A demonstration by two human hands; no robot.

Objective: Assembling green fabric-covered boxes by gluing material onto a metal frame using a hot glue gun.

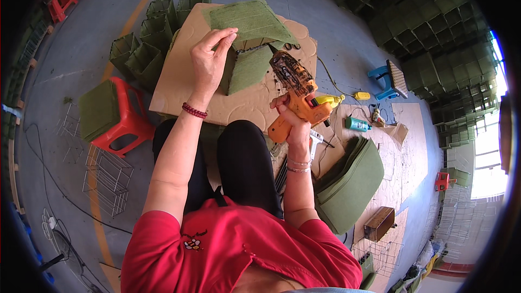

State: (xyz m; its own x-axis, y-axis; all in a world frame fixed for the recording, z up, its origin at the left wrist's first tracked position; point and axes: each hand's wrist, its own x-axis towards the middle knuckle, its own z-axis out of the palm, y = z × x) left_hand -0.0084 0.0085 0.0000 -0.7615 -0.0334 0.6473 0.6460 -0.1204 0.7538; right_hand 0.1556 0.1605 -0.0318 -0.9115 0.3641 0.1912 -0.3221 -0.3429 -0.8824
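My left fingers [220, 40] pinch one green felt panel [249, 21] on the cardboard surface [179, 78]; my right fingers [290, 114] grip one orange glue gun [298, 103], its nozzle seemingly glue-crusted.

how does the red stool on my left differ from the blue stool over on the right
The red stool carries a folded green felt pad on its seat; the blue stool carries a brownish checked panel. The red stool sits close beside the person's leg, the blue stool farther off past the cardboard. Both look like small plastic stools on the grey floor.
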